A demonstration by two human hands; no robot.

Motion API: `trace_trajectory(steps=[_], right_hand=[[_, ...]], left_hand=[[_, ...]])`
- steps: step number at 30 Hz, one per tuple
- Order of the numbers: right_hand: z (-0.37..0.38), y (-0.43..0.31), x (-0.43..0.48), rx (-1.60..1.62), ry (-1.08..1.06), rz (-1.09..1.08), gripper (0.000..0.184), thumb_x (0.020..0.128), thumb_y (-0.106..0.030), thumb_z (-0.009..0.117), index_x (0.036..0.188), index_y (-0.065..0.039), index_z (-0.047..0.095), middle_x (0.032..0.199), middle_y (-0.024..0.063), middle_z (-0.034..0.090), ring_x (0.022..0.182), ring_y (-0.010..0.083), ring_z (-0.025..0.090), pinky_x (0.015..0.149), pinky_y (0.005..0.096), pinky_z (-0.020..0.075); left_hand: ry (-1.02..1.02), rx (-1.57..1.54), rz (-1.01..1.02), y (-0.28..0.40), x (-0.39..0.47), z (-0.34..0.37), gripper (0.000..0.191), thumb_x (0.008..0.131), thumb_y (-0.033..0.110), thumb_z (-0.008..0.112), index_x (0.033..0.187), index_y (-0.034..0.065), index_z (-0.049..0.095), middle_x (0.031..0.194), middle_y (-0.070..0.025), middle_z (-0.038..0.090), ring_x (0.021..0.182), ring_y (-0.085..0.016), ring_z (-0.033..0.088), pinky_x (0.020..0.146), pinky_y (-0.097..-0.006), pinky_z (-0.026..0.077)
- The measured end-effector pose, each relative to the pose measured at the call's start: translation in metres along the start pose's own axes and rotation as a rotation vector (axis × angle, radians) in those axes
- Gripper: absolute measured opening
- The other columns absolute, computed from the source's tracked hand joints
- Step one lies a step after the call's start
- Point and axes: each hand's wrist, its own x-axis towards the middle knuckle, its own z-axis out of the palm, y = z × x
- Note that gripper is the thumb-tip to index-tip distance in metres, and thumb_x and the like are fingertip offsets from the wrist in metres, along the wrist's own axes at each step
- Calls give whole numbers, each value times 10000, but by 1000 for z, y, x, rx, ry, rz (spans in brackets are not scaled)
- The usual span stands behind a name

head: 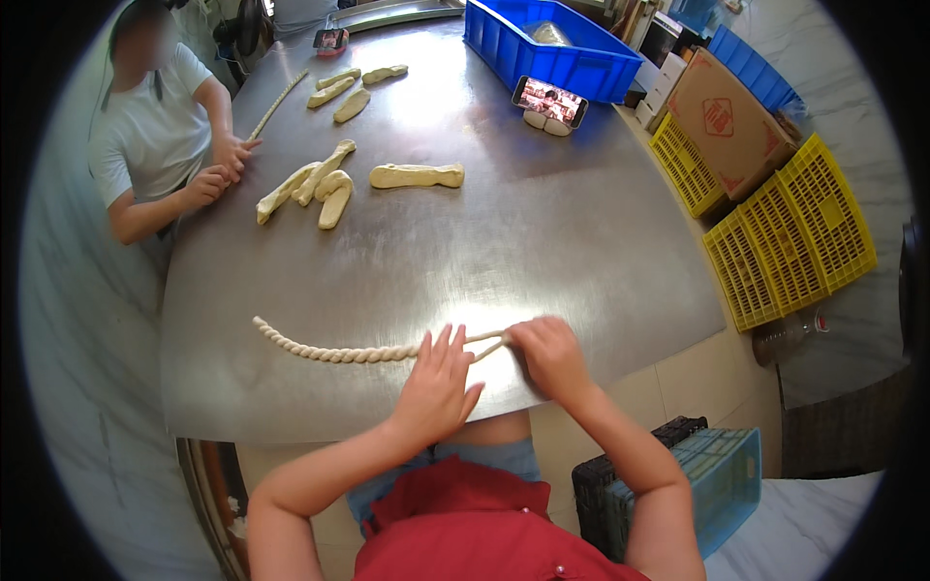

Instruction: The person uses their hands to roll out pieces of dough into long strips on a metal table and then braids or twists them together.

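A long twisted dough rope lies across the near part of the metal table, curving up to a thin end at the left. My left hand is laid flat over its right part, palm down with the fingers extended and apart. Between my hands the dough splits into two thin untwisted strands that leave a narrow gap. Where these strands meet, my right hand has its fingers curled over the tip, and its fingertips hide the very end.
Several dough pieces lie farther up the metal table. At the left a person handles a thin dough strand. A propped phone stands before a blue crate. Yellow crates and a cardboard box line the right.
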Motion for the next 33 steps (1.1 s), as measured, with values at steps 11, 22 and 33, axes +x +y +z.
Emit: trace_trajectory(steps=[11, 22, 33], right_hand=[[6, 5, -21, -90, -16, -107, 266, 880, -92, 644, 1131, -3, 649, 1317, 155, 627, 1288, 293, 557, 1117, 424, 423], [22, 11, 15, -204, 120, -47, 211, 884, -74, 635, 1086, -26, 672, 1192, 138, 662, 1149, 302, 611, 1006, 452, 487], [29, 21, 47, -152, 237, 108, 192, 892, -69, 632, 1076, -21, 653, 1055, 154, 665, 1059, 345, 625, 1052, 476, 460]], left_hand=[[-145, -12, 172, 1, -3, -16, 752, 963, 434, 545, 1456, -102, 354, 1544, -271, 339, 1461, -392, 306, 1216, -491, 192], [-34, 84, 144, -34, 53, 4, 649, 982, 419, 517, 1444, -29, 429, 1583, -227, 297, 1489, -354, 257, 1214, -532, 166], [238, 218, 25, -45, 96, 17, 654, 981, 391, 540, 1431, -56, 383, 1575, -262, 286, 1476, -419, 250, 1199, -592, 140]])
